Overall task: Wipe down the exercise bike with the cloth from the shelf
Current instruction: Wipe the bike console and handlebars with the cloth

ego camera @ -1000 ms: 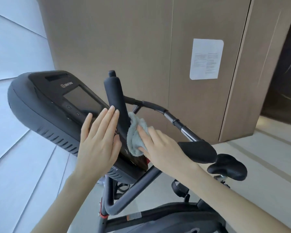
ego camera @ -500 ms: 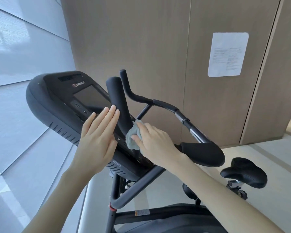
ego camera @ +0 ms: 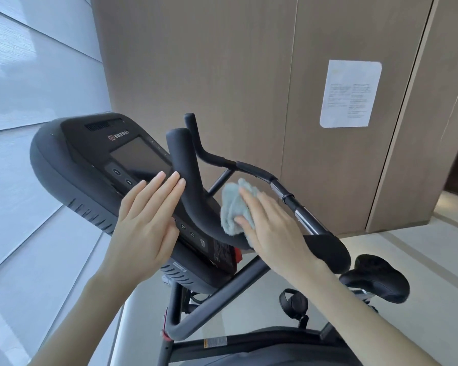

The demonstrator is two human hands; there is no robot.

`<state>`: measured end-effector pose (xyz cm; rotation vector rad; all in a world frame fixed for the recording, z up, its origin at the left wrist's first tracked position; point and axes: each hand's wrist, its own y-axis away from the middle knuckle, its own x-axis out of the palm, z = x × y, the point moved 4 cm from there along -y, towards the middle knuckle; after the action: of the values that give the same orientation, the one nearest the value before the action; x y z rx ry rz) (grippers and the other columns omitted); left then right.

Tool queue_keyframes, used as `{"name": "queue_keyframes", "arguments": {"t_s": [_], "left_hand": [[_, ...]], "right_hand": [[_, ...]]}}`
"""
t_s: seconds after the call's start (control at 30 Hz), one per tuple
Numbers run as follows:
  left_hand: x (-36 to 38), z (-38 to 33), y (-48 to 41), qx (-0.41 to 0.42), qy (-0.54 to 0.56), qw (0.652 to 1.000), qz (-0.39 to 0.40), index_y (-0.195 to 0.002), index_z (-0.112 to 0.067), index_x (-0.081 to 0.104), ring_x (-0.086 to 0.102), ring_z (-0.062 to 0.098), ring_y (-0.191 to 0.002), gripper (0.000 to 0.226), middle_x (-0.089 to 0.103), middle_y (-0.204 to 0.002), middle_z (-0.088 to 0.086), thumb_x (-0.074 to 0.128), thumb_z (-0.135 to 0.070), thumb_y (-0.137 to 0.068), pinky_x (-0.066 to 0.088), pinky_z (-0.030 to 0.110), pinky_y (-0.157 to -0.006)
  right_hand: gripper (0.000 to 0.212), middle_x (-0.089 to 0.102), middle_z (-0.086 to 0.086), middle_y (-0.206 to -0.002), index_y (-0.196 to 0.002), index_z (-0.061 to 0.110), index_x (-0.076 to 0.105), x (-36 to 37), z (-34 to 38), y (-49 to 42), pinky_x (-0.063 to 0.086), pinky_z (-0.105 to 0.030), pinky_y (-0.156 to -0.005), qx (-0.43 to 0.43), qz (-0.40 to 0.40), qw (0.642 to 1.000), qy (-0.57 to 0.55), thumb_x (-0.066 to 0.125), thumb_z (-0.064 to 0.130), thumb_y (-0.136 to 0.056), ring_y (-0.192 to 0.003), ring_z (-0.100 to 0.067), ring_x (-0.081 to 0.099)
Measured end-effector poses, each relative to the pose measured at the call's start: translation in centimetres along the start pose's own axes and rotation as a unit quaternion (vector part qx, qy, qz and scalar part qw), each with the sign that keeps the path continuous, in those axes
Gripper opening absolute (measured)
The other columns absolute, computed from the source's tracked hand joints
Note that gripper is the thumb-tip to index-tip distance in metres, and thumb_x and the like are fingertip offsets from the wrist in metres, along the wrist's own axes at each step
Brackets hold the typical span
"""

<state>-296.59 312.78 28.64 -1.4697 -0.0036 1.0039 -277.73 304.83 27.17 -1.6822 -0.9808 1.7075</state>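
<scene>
The black exercise bike's console (ego camera: 90,165) with its dark screen tilts up at centre left. My left hand (ego camera: 146,228) lies flat on the console's lower edge, fingers straight and together. A padded upright handlebar grip (ego camera: 183,159) rises between my hands. My right hand (ego camera: 273,231) holds a bunched grey-blue cloth (ego camera: 232,207) between thumb and fingers and presses it against the right side of that grip's lower curve. The bike's frame (ego camera: 217,305) runs below.
The black saddle (ego camera: 378,281) sits at lower right behind a padded elbow rest (ego camera: 328,249). Wood wall panels with a white paper notice (ego camera: 351,93) stand close behind the bike. Pale window blinds (ego camera: 24,88) fill the left. Light floor tiles (ego camera: 421,254) extend to the right.
My right hand has slid the cloth up along the handlebar grip from its lower position half a second ago. The left hand stays flat on the console. The view has shifted leftward.
</scene>
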Motion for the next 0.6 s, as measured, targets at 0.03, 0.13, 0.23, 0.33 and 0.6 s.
{"name": "queue_keyframes", "arguments": {"t_s": [0.03,0.13,0.23,0.33,0.6], "left_hand": [[-0.4,0.0,-0.2,-0.006,0.007,1.0,-0.014,-0.138,0.0,0.043,0.031,0.028,-0.139,0.054,0.041,-0.146,0.011,0.032,-0.009,-0.086,0.021,0.046,-0.115],[-1.7,0.4,-0.5,-0.03,0.021,0.998,-0.052,-0.137,0.001,0.044,0.031,0.028,-0.139,0.055,0.04,-0.145,0.011,0.034,-0.007,-0.084,0.022,0.045,-0.114],[-2.7,1.5,-0.2,-0.056,0.027,0.995,-0.072,-0.138,0.001,0.042,0.029,0.027,-0.139,0.055,0.039,-0.146,0.011,0.035,-0.006,-0.083,0.022,0.045,-0.114],[-3.0,2.0,0.2,-0.058,0.03,0.995,-0.077,-0.137,0.001,0.042,0.029,0.028,-0.139,0.055,0.04,-0.145,0.013,0.035,-0.007,-0.083,0.024,0.047,-0.113],[-2.1,1.7,0.2,-0.058,0.045,0.994,-0.078,-0.136,0.001,0.044,0.03,0.027,-0.139,0.053,0.042,-0.144,0.012,0.035,-0.007,-0.084,0.025,0.048,-0.112]], "right_hand": [[0.052,0.056,-0.013,-0.129,-0.136,0.003,0.044,-0.2,0.1,-1.8,0.041,-0.018,-0.095,0.033,-0.012,0.996,-0.081,0.039,0.037,-0.098,-0.116,-0.02,0.053],[0.051,0.039,-0.003,-0.144,-0.146,0.015,0.026,0.9,1.2,-7.3,0.016,0.006,-0.093,0.128,0.0,0.945,-0.3,0.037,0.033,-0.1,-0.123,0.002,0.032],[0.052,0.031,0.004,-0.149,-0.148,0.021,0.018,3.2,3.3,-10.4,0.018,0.0,-0.095,0.165,0.034,0.889,-0.427,0.036,0.034,-0.101,-0.13,0.002,0.027],[0.051,0.035,0.015,-0.138,-0.148,0.023,0.018,4.3,4.1,-10.7,0.023,0.005,-0.092,0.175,0.028,0.847,-0.501,0.035,0.034,-0.101,-0.118,0.016,0.032],[0.042,0.06,0.0,-0.122,-0.135,0.029,0.031,4.5,3.1,-5.7,0.043,-0.026,-0.084,0.148,0.147,0.922,-0.328,0.029,0.05,-0.098,-0.108,-0.018,0.058]]}}
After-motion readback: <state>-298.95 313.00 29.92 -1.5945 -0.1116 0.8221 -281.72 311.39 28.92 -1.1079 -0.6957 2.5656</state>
